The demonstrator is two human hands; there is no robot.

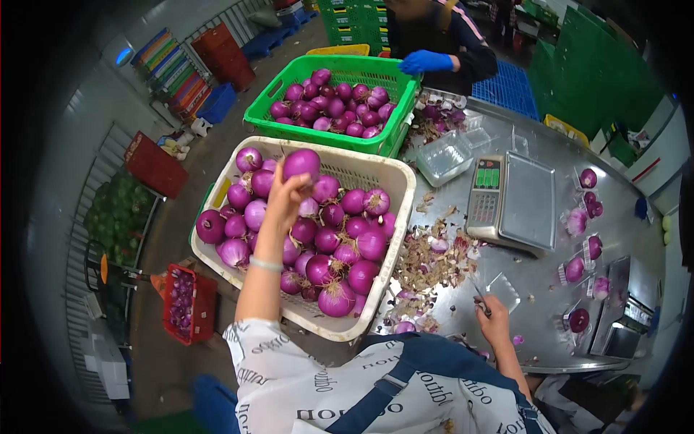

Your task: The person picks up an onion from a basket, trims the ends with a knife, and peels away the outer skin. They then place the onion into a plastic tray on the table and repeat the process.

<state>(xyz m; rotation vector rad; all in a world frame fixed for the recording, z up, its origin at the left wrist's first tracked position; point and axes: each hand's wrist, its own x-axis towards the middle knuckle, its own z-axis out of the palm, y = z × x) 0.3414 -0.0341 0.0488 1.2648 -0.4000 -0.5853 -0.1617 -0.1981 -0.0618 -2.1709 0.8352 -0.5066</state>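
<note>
Over the white crate (403, 217) full of purple onions, my left hand (290, 194) grips a large purple onion (301, 163), its fingers wrapped round the lower side. My right hand (494, 317) is low over the steel table, closed on the dark handle of a small knife (480, 295) whose blade points up and away. A clear plastic tray (504, 291) lies just beyond the right hand. Between the crate and the scale (512, 202) is a heap of onion skins and roots (432, 262).
Behind the white crate stands a green crate (253, 116) of onions, with a co-worker's blue-gloved hand (428, 62) at its corner. Clear containers (442, 159) sit beside the scale. Packed onions (575, 270) line the table's right side. A red basket (205, 307) stands on the floor.
</note>
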